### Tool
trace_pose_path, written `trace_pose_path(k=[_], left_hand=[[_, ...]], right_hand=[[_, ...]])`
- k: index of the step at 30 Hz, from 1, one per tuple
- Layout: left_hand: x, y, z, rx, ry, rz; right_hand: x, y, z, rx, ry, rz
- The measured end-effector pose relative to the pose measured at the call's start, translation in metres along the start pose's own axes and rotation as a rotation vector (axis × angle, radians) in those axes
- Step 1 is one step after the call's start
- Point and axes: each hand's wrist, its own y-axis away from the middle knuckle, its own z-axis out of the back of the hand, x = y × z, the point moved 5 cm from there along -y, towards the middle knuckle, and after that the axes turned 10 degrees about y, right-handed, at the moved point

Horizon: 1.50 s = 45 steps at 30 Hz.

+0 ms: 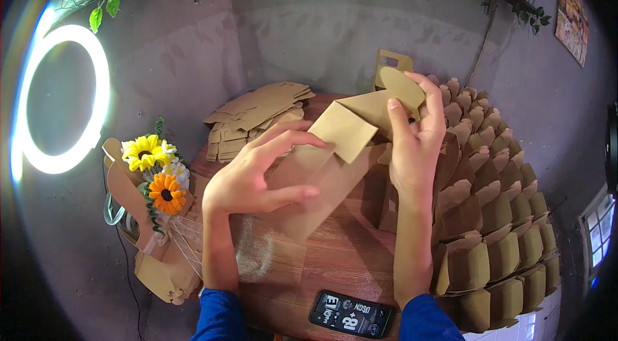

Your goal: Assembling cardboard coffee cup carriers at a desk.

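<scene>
1. Dozens of folded brown cardboard boxes (496, 212) are being kept in overlapping rows just right of the right hand (415, 148); each is a small kraft carton with a pointed top flap, and no label can be made out on them.
2. One half-folded kraft box (335, 167) is being held above the wooden table (335, 264), between the two hands. It is judged to be light, thin and fairly stiff along its creases, but easily dented or torn at the flaps, so it is best being gripped at the folded edges, not across the flat panels.
3. One stack of flat, unfolded box blanks (254, 119) is lying beyond the left hand (251, 177), well apart from it.
4. One brown paper wrap holding yellow and orange flowers (158, 170) is lying left of the left hand.
5. The left hand is being spread open, thumb and fingers pinching the box's side panel.
6. The right hand is being closed on the rounded top flap (399, 86), pressed by the thumb.
7. One dark phone (351, 314) with pale printed shapes is lying near the wrists, between the blue sleeves (219, 315).
</scene>
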Motion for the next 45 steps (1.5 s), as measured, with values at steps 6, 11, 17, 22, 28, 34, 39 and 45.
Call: trace_pose_path(k=[6, 11, 17, 22, 28, 34, 39, 45], left_hand=[[-0.026, 0.017, 0.02, -0.058, 0.05, 0.03], [-0.045, 0.02, 0.025, -0.199, -0.301, 0.065], [-0.028, 0.017, 0.007, -0.2, -0.52, 0.166], [-0.031, 0.02, 0.015, -0.147, -0.49, 0.222], [-0.032, 0.026, 0.017, -0.099, -0.448, 0.197], [-0.032, 0.033, 0.021, -0.067, -0.377, 0.184], [-0.032, 0.032, 0.02, -0.059, -0.353, 0.16], [-0.043, 0.033, 0.024, -0.012, -0.319, 0.098]], right_hand=[[-0.015, 0.0, 0.002, -0.136, -0.39, -0.178], [-0.02, 0.001, 0.0, -0.192, -0.596, -0.342], [-0.045, 0.004, -0.005, -0.139, -0.718, -0.527], [-0.048, 0.005, -0.016, -0.061, -0.611, -0.437], [-0.009, 0.009, -0.024, 0.284, -0.017, -0.108], [0.01, 0.016, -0.026, 0.615, 0.068, 0.133], [0.015, 0.017, -0.02, 0.697, 0.135, 0.204], [0.027, 0.024, -0.022, 0.827, 0.192, 0.281]])
